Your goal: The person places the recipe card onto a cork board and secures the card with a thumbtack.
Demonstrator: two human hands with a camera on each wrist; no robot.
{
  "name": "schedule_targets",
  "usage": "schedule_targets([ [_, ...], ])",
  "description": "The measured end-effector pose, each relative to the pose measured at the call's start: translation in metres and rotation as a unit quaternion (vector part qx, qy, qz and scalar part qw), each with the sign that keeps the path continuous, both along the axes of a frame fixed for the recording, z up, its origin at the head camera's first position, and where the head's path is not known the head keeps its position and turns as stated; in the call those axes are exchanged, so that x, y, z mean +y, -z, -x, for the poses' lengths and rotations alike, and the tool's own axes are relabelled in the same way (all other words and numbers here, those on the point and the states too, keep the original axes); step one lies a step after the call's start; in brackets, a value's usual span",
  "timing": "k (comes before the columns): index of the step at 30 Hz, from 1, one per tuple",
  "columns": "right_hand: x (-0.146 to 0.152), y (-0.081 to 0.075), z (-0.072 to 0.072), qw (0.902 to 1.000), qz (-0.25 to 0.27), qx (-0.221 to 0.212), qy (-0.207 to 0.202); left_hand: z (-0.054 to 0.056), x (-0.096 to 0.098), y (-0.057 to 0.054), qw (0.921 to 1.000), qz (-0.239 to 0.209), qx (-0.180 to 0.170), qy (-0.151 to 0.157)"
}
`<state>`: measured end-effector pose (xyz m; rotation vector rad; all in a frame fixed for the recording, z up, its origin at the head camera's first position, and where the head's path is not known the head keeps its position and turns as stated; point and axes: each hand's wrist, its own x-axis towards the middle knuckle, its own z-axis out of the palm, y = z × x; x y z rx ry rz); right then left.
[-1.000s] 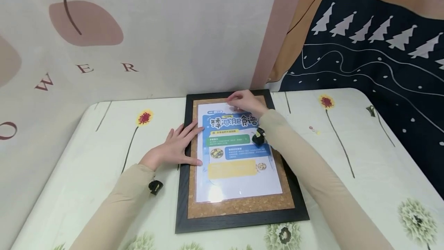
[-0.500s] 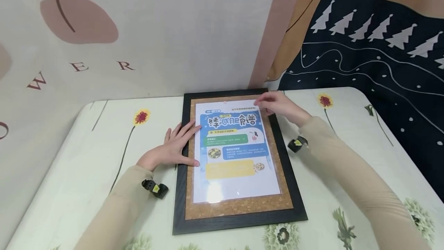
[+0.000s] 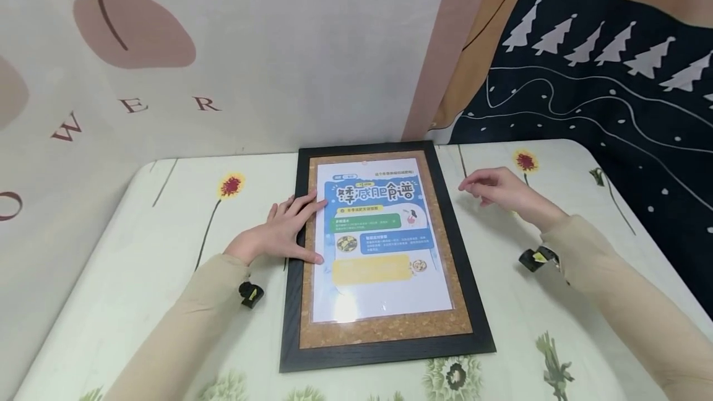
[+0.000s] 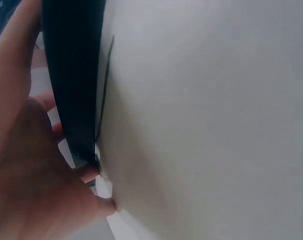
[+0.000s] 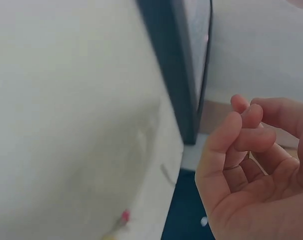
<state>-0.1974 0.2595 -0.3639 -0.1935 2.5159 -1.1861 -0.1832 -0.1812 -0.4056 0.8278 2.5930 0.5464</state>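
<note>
A printed sheet (image 3: pixel 384 296) with blue, green and yellow panels lies on a corkboard (image 3: pixel 390 328) in a black frame (image 3: pixel 384 356). A small round spot (image 3: pixel 364 163) shows at the sheet's top edge; whether it is a pin or a hole I cannot tell. My left hand (image 3: pixel 278 234) rests spread over the frame's left side, thumb and fingertips touching the sheet's left edge. In the left wrist view the left hand (image 4: pixel 36 190) lies along the frame. My right hand (image 3: pixel 504 194) is raised right of the board, fingers curled, tips close together. Nothing held shows between them.
A floral cloth (image 3: pixel 557 234) covers the table under the board. Behind the table hang a pale printed curtain (image 3: pixel 289 67) and a dark one with white trees (image 3: pixel 601 98). Each wrist wears a small black device (image 3: pixel 538 258).
My right hand has moved right, from the sheet's top middle past its top right corner to beyond the frame, uncovering the whole sheet. The left hand stays in place.
</note>
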Motion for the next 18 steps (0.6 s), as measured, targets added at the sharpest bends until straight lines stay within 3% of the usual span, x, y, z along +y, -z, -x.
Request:
schedule_targets([
  [12,0.037,0.015,-0.021,0.9998,-0.008,0.011,0.017,-0.002,0.003,0.001,0.9998,0.004,0.017,-0.004],
  [18,0.049,0.016,-0.025,0.9991,-0.015,0.013,0.039,-0.002,0.003,0.0,0.9997,0.014,0.016,-0.006],
])
